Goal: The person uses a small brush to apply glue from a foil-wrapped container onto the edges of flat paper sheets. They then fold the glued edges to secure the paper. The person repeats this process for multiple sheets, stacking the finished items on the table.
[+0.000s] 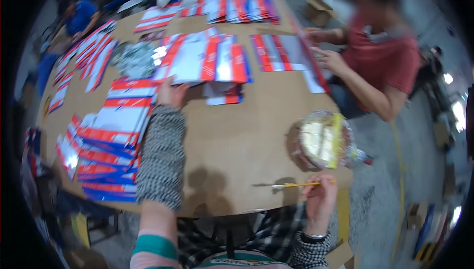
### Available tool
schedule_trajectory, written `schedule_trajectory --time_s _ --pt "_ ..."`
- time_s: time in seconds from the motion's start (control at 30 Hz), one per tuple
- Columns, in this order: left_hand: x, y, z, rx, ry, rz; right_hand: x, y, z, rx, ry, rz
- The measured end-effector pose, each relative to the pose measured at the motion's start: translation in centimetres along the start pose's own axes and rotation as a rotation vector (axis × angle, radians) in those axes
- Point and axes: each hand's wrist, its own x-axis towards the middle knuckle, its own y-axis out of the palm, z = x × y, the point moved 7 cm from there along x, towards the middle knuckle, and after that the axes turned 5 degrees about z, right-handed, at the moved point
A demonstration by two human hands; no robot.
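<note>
"Possibly, what could be spoiled here?"
"If the yellow-handled brush (297, 185) were tilted, any paste on its tip could be dripped on the brown tabletop (237, 140); the red-and-white printed sheets (190, 61) could be skewed by a tug from the left hand (171, 95)."
"And the fingers?"
"By the right hand (321, 197), narrowly closed, the brush is held near the plastic-wrapped bowl (337, 140). By the left, the sheets' near edge is touched; whether they are pinched cannot be told."

Workshop: people (387, 64) round big table (252, 138), printed-sheet stacks (190, 59), yellow floor line (402, 170).
</note>
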Motion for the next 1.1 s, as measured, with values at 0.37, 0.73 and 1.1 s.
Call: schedule_trajectory --time_s 0.37,0.73,1.1 --pt "-32.5 0.6 0.9 0.350 0.139 -0.096 -4.7 0.7 4.6 0.169 -0.125 0.180" --pt "-47.9 -5.8 15.8 -0.045 -0.361 0.011 -9.6 -0.5 7.6 0.116 -0.204 0.121" --pt "-49.9 -9.5 10.8 0.554 -1.037 0.123 -11.4 -2.3 8.5 0.061 -0.307 0.142"
